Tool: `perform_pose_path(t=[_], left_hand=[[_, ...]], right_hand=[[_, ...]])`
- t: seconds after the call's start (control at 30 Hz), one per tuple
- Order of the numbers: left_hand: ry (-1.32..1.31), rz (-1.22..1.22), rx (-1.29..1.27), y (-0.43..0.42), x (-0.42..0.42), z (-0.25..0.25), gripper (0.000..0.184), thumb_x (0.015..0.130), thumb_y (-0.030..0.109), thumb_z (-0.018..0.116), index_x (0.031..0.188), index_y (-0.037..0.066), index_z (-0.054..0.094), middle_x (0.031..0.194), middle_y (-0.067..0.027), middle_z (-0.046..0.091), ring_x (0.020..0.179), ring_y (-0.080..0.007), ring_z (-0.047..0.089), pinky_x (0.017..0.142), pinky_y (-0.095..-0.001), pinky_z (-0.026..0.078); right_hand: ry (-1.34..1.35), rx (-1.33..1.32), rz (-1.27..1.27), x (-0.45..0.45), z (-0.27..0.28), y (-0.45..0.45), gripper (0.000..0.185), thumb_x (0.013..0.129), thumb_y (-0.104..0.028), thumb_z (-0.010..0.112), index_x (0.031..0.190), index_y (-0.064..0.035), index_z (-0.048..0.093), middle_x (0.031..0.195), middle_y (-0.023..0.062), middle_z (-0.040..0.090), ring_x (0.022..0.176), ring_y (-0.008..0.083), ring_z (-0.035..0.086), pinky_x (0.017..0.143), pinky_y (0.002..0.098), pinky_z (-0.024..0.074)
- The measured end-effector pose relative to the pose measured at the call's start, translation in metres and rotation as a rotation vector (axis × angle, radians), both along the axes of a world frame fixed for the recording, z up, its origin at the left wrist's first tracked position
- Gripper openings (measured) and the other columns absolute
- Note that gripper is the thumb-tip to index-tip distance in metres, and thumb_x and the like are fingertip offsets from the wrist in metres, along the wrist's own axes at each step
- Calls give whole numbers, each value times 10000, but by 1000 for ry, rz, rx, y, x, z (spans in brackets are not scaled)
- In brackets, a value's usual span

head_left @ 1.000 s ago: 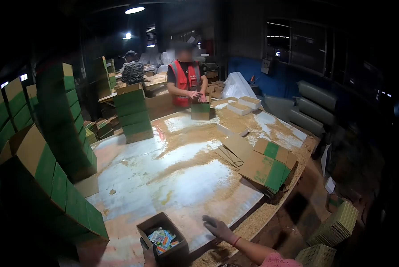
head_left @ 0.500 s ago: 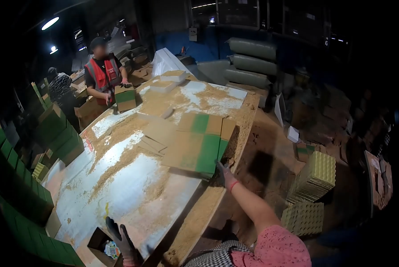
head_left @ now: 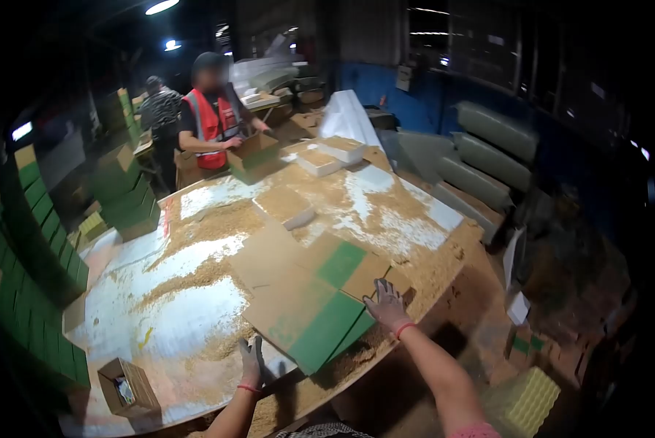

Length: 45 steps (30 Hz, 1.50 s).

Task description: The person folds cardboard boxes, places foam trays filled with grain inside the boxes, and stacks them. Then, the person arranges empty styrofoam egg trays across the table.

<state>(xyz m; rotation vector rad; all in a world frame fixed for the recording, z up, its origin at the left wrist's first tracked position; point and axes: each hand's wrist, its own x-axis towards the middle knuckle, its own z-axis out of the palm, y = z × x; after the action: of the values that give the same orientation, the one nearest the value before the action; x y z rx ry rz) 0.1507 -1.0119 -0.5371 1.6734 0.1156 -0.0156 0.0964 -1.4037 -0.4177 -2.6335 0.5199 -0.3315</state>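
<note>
My right hand [head_left: 389, 305], gloved in grey with its fingers spread, rests on the near right edge of a flattened green and brown cardboard box [head_left: 309, 296]. Left of that cardboard, my left hand [head_left: 251, 360], also gloved, is held upright with fingers apart and nothing in it, close to the near left edge. Another piece of plain brown cardboard [head_left: 269, 252] lies beside the printed one. A small open box [head_left: 139, 387] with printed packets inside stands at the table's near left.
Sawdust covers parts of the table [head_left: 189, 314]. Green and brown boxes [head_left: 46, 321] are stacked at the left. Across the table, a person in a red vest [head_left: 214, 124] handles an open box [head_left: 254, 157]. White trays [head_left: 316, 162] stand near the far edge.
My left hand has moved away from the small box towards the flattened cardboard. My right hand now lies on the cardboard. The camera view has turned, and the co-worker's box is now open.
</note>
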Motion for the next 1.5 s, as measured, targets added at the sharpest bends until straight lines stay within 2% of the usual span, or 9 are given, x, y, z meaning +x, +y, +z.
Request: perform_pose_path(t=[0.33,0.5,0.53,0.7,0.87,0.97,1.07,1.3,1.5], left_hand=[[18,299,-521,-106,22,19,566,923,225,615,1352,-7,328,1251,-145,487,1108,-221,485,929,-333,418],[4,235,-316,-148,5,92,620,898,100,595,1420,11,272,1361,-140,429,1220,-235,441,1022,-343,359],[19,191,119,-152,0,114,840,942,422,521,1477,-63,93,1511,-244,218,1333,-332,329,1108,-388,264],[54,341,215,-186,-1,110,933,904,470,568,1466,-87,73,1522,-265,157,1413,-344,165,1154,-386,159],[-319,764,-136,-191,5,114,854,814,9,626,1501,31,118,1553,-132,163,1403,-232,215,1145,-361,178],[-616,943,999,-254,-11,266,1035,724,233,777,1508,51,126,1515,-188,235,1411,-315,199,1141,-430,199],[-480,285,1519,-279,-4,330,885,691,375,779,1400,39,369,1402,-208,395,1298,-384,360,1076,-475,291],[57,-107,1255,-242,38,346,235,926,298,531,1061,109,573,855,-192,655,802,-384,628,725,-471,488],[165,-251,1362,-211,76,363,406,952,418,462,1166,82,538,1011,-233,646,980,-402,604,849,-482,475]], right_hand=[[182,-39,97,145,-4,-112,745,863,-508,535,1411,-45,335,1453,167,352,1356,343,299,1103,487,232],[68,201,157,236,-35,-141,761,880,-509,518,1427,-30,294,1465,194,326,1339,373,337,1092,457,283],[64,207,176,253,-34,-140,761,880,-509,518,1427,-30,294,1465,194,326,1339,373,337,1092,457,283],[255,108,443,305,-50,-153,572,886,-303,577,1318,43,433,1189,263,578,1145,344,551,986,354,420],[-320,1036,653,324,58,-174,346,831,-29,406,1149,2,539,1044,61,590,948,140,531,899,273,430],[-378,1861,765,335,35,-179,283,954,-62,390,1182,6,544,1089,62,598,983,159,540,943,290,423],[-317,1227,806,346,-45,-190,375,975,-108,441,1332,7,448,1244,98,546,1174,211,496,1038,313,373],[-579,-396,1105,222,161,-150,765,793,-411,658,1416,-77,367,1461,173,333,1337,381,320,1121,537,228],[-687,256,1637,226,163,-187,223,819,-310,581,847,-99,649,849,53,645,960,237,594,1036,487,349]])
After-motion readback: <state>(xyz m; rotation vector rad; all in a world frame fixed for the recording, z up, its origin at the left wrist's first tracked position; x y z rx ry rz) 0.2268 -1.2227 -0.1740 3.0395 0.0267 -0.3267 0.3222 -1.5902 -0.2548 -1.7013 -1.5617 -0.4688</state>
